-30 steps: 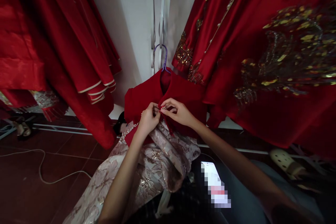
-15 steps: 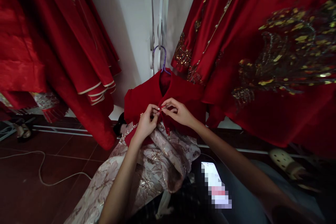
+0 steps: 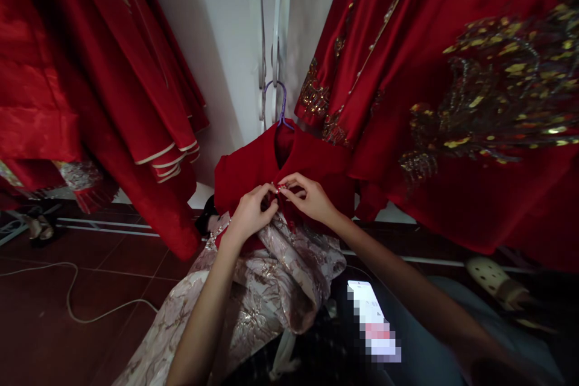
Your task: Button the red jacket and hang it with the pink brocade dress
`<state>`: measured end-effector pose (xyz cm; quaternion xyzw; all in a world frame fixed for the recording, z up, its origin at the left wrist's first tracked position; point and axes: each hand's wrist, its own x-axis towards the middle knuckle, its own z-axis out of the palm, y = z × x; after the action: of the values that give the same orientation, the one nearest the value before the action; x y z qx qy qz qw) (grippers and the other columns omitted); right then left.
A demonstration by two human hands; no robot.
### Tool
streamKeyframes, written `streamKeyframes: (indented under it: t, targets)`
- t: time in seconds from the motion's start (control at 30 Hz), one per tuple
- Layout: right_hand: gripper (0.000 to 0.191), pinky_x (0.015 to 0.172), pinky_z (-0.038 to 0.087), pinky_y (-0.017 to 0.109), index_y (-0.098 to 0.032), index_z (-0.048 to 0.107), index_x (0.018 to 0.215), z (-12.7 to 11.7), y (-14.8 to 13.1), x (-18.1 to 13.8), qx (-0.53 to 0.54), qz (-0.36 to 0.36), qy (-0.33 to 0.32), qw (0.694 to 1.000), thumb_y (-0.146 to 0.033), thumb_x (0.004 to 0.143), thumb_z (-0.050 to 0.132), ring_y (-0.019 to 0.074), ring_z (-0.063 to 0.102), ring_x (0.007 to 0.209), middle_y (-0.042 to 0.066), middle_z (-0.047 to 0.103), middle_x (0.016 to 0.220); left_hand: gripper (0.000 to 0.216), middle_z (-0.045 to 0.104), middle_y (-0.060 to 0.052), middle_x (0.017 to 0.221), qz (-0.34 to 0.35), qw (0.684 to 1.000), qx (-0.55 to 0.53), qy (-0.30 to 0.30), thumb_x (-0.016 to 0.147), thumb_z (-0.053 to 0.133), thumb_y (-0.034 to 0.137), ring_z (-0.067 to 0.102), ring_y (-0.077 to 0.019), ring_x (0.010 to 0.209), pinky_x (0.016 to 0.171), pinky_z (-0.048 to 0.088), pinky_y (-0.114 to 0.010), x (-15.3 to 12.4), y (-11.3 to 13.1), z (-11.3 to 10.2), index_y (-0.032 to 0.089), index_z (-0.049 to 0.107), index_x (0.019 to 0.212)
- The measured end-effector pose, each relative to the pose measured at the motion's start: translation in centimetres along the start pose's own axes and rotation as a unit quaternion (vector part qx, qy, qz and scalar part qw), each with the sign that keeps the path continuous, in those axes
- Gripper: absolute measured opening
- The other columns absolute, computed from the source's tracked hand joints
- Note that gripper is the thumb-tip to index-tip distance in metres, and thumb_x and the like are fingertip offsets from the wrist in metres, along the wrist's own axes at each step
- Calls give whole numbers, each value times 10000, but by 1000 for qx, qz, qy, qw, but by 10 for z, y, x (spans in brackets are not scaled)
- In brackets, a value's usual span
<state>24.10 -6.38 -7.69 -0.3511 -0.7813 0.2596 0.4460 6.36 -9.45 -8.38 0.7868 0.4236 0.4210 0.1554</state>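
Red jacket point(image 3: 253, 172) is hung on the purple hanger point(image 3: 283, 102), above the brocade skirt point(image 3: 271, 271). Left hand point(image 3: 248, 214) and right hand point(image 3: 307, 196) are pinched on its front fastening point(image 3: 277, 188); edges are best held aligned, fabric slack.

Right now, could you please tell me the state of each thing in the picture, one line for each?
Red top: hanging on a hanger, front being pinched at the neck.
Purple hanger: hooked on a white rail.
Left hand: fingers pinched on the top's front.
Right hand: fingers pinched at the same spot.
Floral skirt: hanging crumpled below the top.
Phone: screen lit, lying flat.
White cable: loose on the floor.
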Motion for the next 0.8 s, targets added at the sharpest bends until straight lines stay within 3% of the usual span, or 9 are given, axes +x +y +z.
streamKeyframes:
  t: [0.33, 0.63, 0.8]
  targets:
    - [337, 721, 567, 271, -236, 678, 1076, -5, 3, -2, 24, -10, 23, 999, -381, 776, 625, 167, 645, 864, 45, 670, 1022, 121, 630, -10, 773, 12, 1000, 13, 17, 835, 499, 256, 582, -112, 676, 664, 443, -210, 6, 2, 3, 177, 584, 869]
    - [326, 841, 547, 316, -219, 667, 1092, 6, 8, -1, 67, 8, 33, 997, -259, 774, 609, 173, 636, 930, 55, 641, 1074, 114, 593, -28, 800, 50, 987, 144, -42, 856, 460, 235, 562, -130, 668, 632, 416, -227, 13, 0, -3, 181, 555, 822]
    - [340, 842, 535, 312, -219, 613, 1109, 13, 11, 1, 96, 4, 20, 995, -209, 773, 558, 150, 601, 943, 57, 585, 1093, 128, 582, -28, 849, 52, 991, 121, -24, 876, 436, 244, 561, -138, 730, 665, 433, -241, 13, -1, 1, 190, 550, 854]
